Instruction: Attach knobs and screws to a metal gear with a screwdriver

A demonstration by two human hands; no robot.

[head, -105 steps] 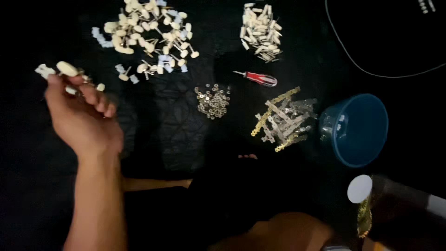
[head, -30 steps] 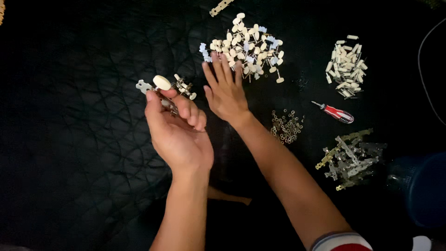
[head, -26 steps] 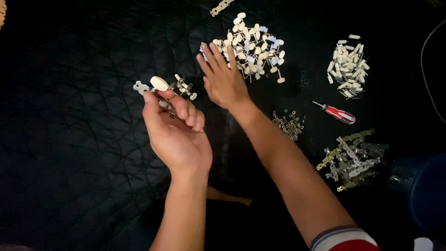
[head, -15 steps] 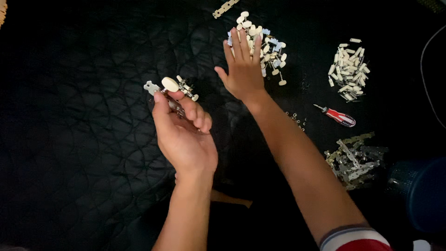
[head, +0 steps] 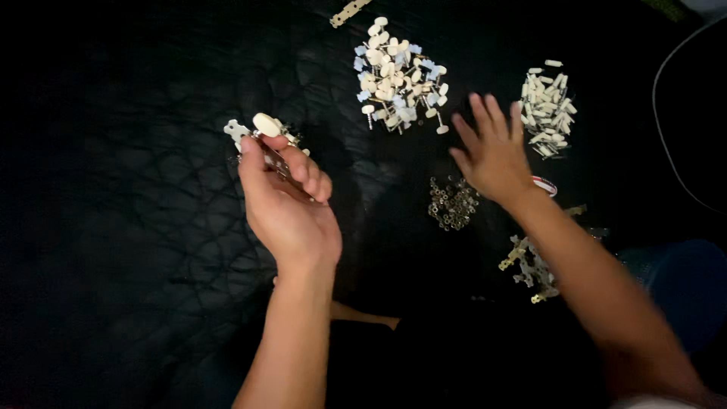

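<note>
Two bare hands work over a black cloth surface scattered with small parts. On the person's left, the left hand [head: 291, 201] is raised with its back to the camera, fingers curled and thumb pressed in, its grip clamped on a small cream-and-metal assembly [head: 261, 132]: a rounded cream knob and a pale flat tab stick out above the fingertips, with thin metal pieces showing just beside them. Over on the other side, the right hand [head: 492, 155] is blurred, its fingers spread wide apart and holding nothing; it hangs between a big pile of cream knobbed pegs [head: 397, 76], some with pale blue pieces mixed in, and a smaller heap of cream rods [head: 549, 113] near the upper right. Just below and to the left of that hand lies a little cluster of small metal rings [head: 452, 203]. A red-handled screwdriver [head: 545, 184] peeks out from behind the right wrist, mostly hidden. Lower down, beside the right forearm, sits a jumble of brass and clear parts [head: 530, 269]. One perforated cream strip [head: 348, 11] lies at the top edge, well apart from both hands. A blue bowl [head: 681, 280] shows dimly at the lower right.
</note>
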